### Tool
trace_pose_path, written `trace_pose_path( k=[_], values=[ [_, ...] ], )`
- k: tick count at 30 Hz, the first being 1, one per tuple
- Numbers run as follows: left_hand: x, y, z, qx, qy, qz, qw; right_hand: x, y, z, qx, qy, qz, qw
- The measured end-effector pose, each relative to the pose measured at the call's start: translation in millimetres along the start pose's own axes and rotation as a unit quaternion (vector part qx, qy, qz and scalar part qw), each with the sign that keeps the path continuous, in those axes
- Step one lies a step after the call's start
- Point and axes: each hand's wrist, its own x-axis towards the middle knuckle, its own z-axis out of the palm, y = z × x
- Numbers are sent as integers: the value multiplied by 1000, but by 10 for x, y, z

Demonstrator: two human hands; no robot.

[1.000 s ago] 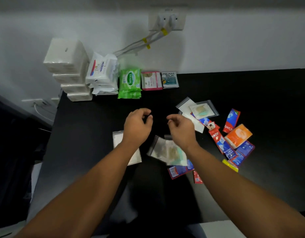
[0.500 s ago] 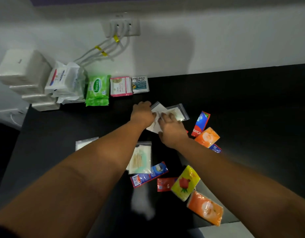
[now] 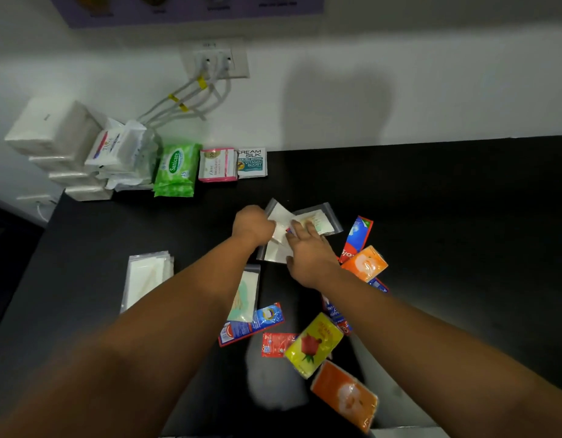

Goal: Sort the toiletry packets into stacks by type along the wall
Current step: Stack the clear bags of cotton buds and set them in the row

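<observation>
Both hands were on the clear zip bags in the middle of the black table (image 3: 431, 191). Left hand (image 3: 253, 224) was curled, knuckles up, fingers closed on the edge of a white-filled clear bag (image 3: 278, 216); that bag sat tilted, one corner pointing up-left toward the wall. Right hand (image 3: 308, 251) lay flat, fingers spread, pressing on a second clear bag (image 3: 319, 218) whose long axis ran roughly left-right, zip end toward the right. A third clear bag (image 3: 275, 252) lay under and between the two hands, mostly covered; couldn't tell its orientation. Hands were just beside each other, nearly touching. Couldn't tell if the right hand gripped anything or only pressed down.

Along the wall, left to right: stack of white tissue packs (image 3: 57, 147), white Dove packs (image 3: 118, 153), green Sanicare wipes (image 3: 177, 170), pink-edged Dove sachets (image 3: 217, 165), Cream Silk sachet (image 3: 252, 162). All had long axes pointing toward the wall.

Stack of clear bags (image 3: 147, 276) sat left of the left forearm, long axis toward the wall. Another clear bag (image 3: 246, 295) was partly under that forearm.

Loose pile right of and below the hands: Colgate sachet (image 3: 357, 238) tilted up-right, orange packet (image 3: 365, 263), blue-red sachet (image 3: 253, 324), small red sachet (image 3: 276, 344), yellow packet (image 3: 314, 344), second orange packet (image 3: 344, 395) near the table edge.
</observation>
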Motion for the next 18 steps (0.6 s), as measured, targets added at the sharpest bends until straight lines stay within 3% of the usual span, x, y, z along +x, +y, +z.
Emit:
trace_pose_path(
  k=[3, 6, 11, 18],
  values=[
    [-188, -173, -108, -133, 45, -21, 990, -26, -5, -49, 14, 0, 21, 1000],
    [-397, -336, -259, -266, 94, -37, 959, -67, -83, -83, 23, 40, 22, 999],
    [-823, -513, -474, -338, 113, -18, 934, -172, -506, -61, 137, 163, -126, 969],
    [-1309, -948, -895, -446, 116, 7, 888, -258, -1230, -1, 267, 256, -134, 919]
  ],
)
